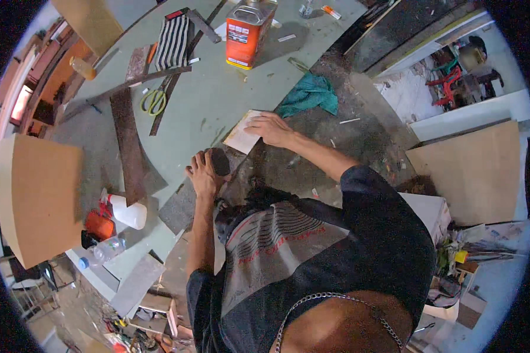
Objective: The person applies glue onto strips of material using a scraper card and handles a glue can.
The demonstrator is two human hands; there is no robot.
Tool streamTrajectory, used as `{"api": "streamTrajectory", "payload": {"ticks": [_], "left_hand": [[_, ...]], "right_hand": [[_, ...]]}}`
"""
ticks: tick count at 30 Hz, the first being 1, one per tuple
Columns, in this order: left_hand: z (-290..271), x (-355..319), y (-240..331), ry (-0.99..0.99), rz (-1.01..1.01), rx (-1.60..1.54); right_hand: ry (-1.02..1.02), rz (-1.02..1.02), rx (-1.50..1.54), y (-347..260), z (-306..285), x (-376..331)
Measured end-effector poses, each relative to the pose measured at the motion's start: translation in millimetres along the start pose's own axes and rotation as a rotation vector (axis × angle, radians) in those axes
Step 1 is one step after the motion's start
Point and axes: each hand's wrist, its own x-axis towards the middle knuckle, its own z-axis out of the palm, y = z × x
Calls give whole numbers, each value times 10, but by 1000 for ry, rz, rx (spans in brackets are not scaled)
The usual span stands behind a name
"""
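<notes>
At the near edge of the grey-green bench (209, 103), the right hand (270, 128) lies over the right side of an off-white rectangular panel with brownish edges (239, 140). Its fingers are extended close together; whether the thumb pinches from beneath cannot be told. The left hand (201, 175), fingers bent and slightly parted, is at a dark, rounded piece of unclear material (220, 162) just beside the panel's left end, near the same edge; its grip there is hidden.

Good handling here likely means spreading the right hand's pressure so the panel does not tip at the bench edge, with the left steadying the dark piece evenly. The crumpled teal cloth (313, 95) at that edge, beyond the panel, is best kept from under it. The scissors with yellow-green handles (153, 102) and the red-orange rectangular metal can (245, 38) sit well apart, farther in.
</notes>
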Motion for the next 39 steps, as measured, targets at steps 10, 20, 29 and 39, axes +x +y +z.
{"api": "streamTrajectory", "payload": {"ticks": [10,20,29,39], "left_hand": [[149,-18,-69,97,31,-36],[180,-21,-124,183,91,-1],[19,72,-126,39,81,-73],[-183,88,-58,-66,82,8]], "right_hand": [[22,116,25,-272,-144,31],[119,170,44,-593,-184,-155],[161,320,110,-924,-220,-469],[104,410,298,-1054,-386,-737]]}}
